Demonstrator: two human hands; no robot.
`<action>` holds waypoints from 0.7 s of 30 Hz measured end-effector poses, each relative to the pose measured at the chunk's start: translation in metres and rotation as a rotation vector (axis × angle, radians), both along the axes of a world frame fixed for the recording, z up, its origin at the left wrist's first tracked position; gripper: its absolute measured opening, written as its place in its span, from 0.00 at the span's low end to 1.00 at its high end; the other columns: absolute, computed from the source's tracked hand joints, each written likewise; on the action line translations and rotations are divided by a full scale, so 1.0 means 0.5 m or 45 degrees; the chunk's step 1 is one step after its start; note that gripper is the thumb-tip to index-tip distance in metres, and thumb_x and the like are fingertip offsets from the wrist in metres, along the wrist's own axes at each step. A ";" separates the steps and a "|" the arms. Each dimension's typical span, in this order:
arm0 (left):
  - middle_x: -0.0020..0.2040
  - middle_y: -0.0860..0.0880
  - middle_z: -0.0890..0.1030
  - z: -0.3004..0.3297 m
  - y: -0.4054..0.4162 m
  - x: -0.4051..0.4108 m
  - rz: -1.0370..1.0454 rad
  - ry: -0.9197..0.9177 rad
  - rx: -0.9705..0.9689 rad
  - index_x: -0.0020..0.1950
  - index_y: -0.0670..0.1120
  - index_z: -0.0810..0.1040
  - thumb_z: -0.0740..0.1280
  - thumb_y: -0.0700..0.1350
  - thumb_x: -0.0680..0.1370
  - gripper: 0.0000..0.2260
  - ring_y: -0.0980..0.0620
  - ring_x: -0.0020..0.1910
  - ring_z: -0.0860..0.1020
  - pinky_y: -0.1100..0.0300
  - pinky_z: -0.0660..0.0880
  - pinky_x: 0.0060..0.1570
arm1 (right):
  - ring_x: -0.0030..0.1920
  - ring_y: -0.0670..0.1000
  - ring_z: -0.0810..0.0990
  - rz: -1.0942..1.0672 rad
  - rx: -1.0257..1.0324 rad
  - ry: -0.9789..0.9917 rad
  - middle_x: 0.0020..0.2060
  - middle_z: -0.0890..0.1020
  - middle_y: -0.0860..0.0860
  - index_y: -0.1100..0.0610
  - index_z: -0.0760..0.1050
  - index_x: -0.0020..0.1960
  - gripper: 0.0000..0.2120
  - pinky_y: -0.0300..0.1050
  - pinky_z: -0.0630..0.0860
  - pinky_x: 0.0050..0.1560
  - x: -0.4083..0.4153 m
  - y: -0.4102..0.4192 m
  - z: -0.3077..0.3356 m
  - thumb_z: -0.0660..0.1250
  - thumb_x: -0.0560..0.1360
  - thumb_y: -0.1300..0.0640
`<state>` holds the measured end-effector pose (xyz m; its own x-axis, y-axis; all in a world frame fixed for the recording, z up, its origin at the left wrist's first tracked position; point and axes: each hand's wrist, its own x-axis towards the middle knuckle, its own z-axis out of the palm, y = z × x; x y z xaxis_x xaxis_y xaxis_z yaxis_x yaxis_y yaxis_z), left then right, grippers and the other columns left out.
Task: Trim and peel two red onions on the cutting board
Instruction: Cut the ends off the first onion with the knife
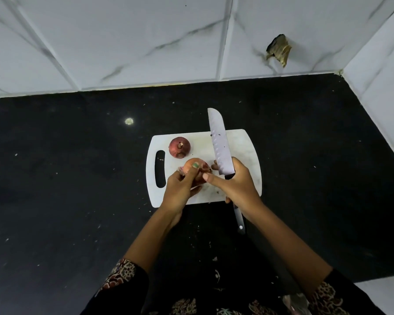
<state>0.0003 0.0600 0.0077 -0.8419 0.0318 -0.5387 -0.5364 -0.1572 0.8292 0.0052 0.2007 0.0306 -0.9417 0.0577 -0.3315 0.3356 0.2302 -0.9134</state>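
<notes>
A black stone counter [77, 178] speckled with pale flecks fills most of the view, backed by a wall of white marble-look tiles [123, 42] that turns a corner at the right; one tile near that corner has a ragged broken hole [279, 50]. On the counter, about midway between its left and right sides and well clear of the wall, lies a white plastic cutting board [246, 144] with rounded corners and a slotted handle cut-out at its left end. The person's two forearms reach in from the near edge, in dark sleeves with a patterned print [121, 273]. The right hand [237, 185] is clenched around the dark handle of a large knife [220, 144], its thumb stretched toward the left hand; the broad dimpled blade points away toward the wall, its tip passing beyond the board's far edge, while the butt of the handle sticks out below the wrist over the counter at the board's near edge. The left hand [180, 189] grasps a partly peeled onion [191, 167] over the near middle of the board, thumb pressed on its pale top and loose skin showing at both sides. The second red onion [179, 147], still in its dark skin, sits on the board near the far left corner, just beside the handle slot. Small scraps of skin lie scattered on the counter near the person.
</notes>
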 end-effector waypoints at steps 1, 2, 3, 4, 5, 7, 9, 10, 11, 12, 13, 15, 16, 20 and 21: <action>0.48 0.48 0.86 0.000 0.003 0.004 0.007 0.042 -0.029 0.53 0.44 0.81 0.63 0.49 0.81 0.11 0.54 0.49 0.84 0.60 0.78 0.52 | 0.40 0.48 0.81 -0.008 -0.012 -0.002 0.50 0.80 0.46 0.51 0.73 0.54 0.17 0.35 0.70 0.22 0.002 -0.001 -0.003 0.75 0.69 0.51; 0.47 0.49 0.86 0.000 0.006 0.008 0.015 0.090 -0.055 0.51 0.46 0.82 0.63 0.49 0.81 0.10 0.55 0.49 0.83 0.63 0.77 0.51 | 0.41 0.49 0.81 -0.009 -0.008 -0.008 0.49 0.81 0.47 0.52 0.73 0.54 0.18 0.36 0.70 0.22 0.004 -0.002 -0.007 0.75 0.69 0.50; 0.46 0.50 0.86 0.000 0.008 0.011 0.023 0.130 -0.082 0.49 0.46 0.82 0.64 0.49 0.81 0.10 0.57 0.48 0.83 0.66 0.77 0.48 | 0.42 0.49 0.81 -0.007 0.006 -0.015 0.48 0.81 0.49 0.52 0.74 0.54 0.18 0.37 0.71 0.23 0.005 -0.003 -0.014 0.75 0.68 0.49; 0.45 0.51 0.86 0.000 0.012 0.015 0.030 0.153 -0.102 0.49 0.46 0.82 0.64 0.49 0.80 0.09 0.58 0.46 0.83 0.68 0.76 0.46 | 0.43 0.50 0.81 -0.002 0.022 -0.015 0.48 0.81 0.51 0.52 0.74 0.54 0.18 0.39 0.72 0.23 0.006 -0.004 -0.021 0.75 0.68 0.48; 0.45 0.51 0.85 -0.001 0.014 0.017 0.032 0.164 -0.124 0.49 0.46 0.82 0.65 0.49 0.80 0.09 0.58 0.45 0.83 0.70 0.75 0.43 | 0.45 0.51 0.81 0.001 0.034 -0.012 0.48 0.80 0.53 0.52 0.75 0.53 0.18 0.41 0.74 0.24 0.005 -0.005 -0.029 0.75 0.68 0.48; 0.46 0.51 0.84 -0.009 0.016 0.018 0.018 0.179 -0.196 0.52 0.45 0.81 0.66 0.50 0.79 0.09 0.58 0.45 0.82 0.72 0.74 0.41 | 0.46 0.51 0.81 0.002 0.049 -0.009 0.48 0.80 0.54 0.52 0.76 0.53 0.18 0.43 0.77 0.27 0.003 -0.006 -0.045 0.77 0.66 0.50; 0.48 0.52 0.83 -0.016 0.011 0.016 -0.028 0.224 -0.295 0.54 0.47 0.80 0.68 0.48 0.78 0.08 0.58 0.47 0.81 0.73 0.74 0.42 | 0.48 0.52 0.81 -0.004 0.082 -0.021 0.49 0.80 0.54 0.52 0.76 0.54 0.18 0.43 0.77 0.31 -0.001 -0.005 -0.058 0.77 0.66 0.54; 0.49 0.53 0.82 -0.018 0.007 0.014 -0.055 0.246 -0.333 0.55 0.48 0.80 0.69 0.47 0.77 0.07 0.59 0.47 0.80 0.73 0.74 0.43 | 0.50 0.52 0.80 -0.008 0.102 -0.019 0.50 0.80 0.53 0.52 0.76 0.54 0.18 0.43 0.78 0.36 -0.003 -0.003 -0.064 0.77 0.67 0.56; 0.50 0.54 0.81 -0.019 0.001 0.012 -0.077 0.253 -0.361 0.56 0.49 0.79 0.69 0.46 0.77 0.08 0.60 0.47 0.79 0.73 0.74 0.43 | 0.52 0.52 0.80 -0.011 0.117 -0.012 0.51 0.80 0.53 0.51 0.75 0.55 0.18 0.44 0.79 0.42 -0.004 0.000 -0.071 0.76 0.67 0.57; 0.51 0.54 0.80 -0.020 -0.005 0.010 -0.096 0.249 -0.380 0.57 0.50 0.78 0.69 0.46 0.77 0.09 0.60 0.47 0.78 0.72 0.74 0.44 | 0.53 0.52 0.79 -0.010 0.127 -0.004 0.52 0.80 0.53 0.50 0.75 0.55 0.18 0.45 0.79 0.45 -0.004 0.002 -0.076 0.76 0.68 0.57; 0.53 0.53 0.80 -0.023 -0.011 0.007 -0.119 0.245 -0.402 0.58 0.51 0.77 0.69 0.46 0.77 0.10 0.59 0.48 0.77 0.69 0.75 0.46 | 0.52 0.52 0.79 -0.009 0.140 -0.005 0.52 0.80 0.53 0.50 0.75 0.55 0.18 0.45 0.79 0.44 -0.005 0.003 -0.080 0.76 0.68 0.57; 0.56 0.51 0.77 -0.030 -0.021 0.002 -0.185 0.256 -0.477 0.64 0.51 0.74 0.71 0.45 0.76 0.17 0.55 0.51 0.77 0.60 0.77 0.51 | 0.50 0.52 0.79 0.002 0.181 -0.031 0.53 0.78 0.53 0.49 0.74 0.56 0.18 0.43 0.77 0.35 -0.006 0.004 -0.079 0.75 0.69 0.54; 0.57 0.52 0.76 -0.033 -0.024 0.001 -0.216 0.276 -0.520 0.66 0.52 0.72 0.72 0.45 0.75 0.20 0.52 0.53 0.77 0.58 0.77 0.53 | 0.50 0.52 0.79 0.008 0.202 -0.044 0.54 0.78 0.53 0.49 0.73 0.56 0.18 0.42 0.76 0.33 -0.007 0.005 -0.078 0.75 0.69 0.54; 0.55 0.53 0.76 -0.032 -0.029 0.000 -0.224 0.371 -0.567 0.66 0.52 0.72 0.73 0.42 0.75 0.21 0.57 0.50 0.78 0.69 0.75 0.48 | 0.49 0.52 0.80 0.012 0.230 -0.012 0.50 0.79 0.50 0.49 0.71 0.52 0.14 0.39 0.73 0.33 -0.012 0.005 -0.064 0.73 0.71 0.56; 0.54 0.53 0.77 -0.031 -0.030 -0.001 -0.219 0.383 -0.554 0.65 0.51 0.73 0.72 0.41 0.75 0.19 0.57 0.50 0.78 0.70 0.74 0.47 | 0.48 0.51 0.80 0.011 0.227 -0.008 0.48 0.79 0.49 0.50 0.71 0.52 0.14 0.38 0.73 0.32 -0.012 0.006 -0.062 0.72 0.72 0.57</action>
<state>0.0000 0.0449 -0.0078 -0.9630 0.0108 -0.2694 -0.2536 0.3029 0.9187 -0.0009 0.2035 -0.0003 -0.9403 0.1078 -0.3229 0.3387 0.3911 -0.8558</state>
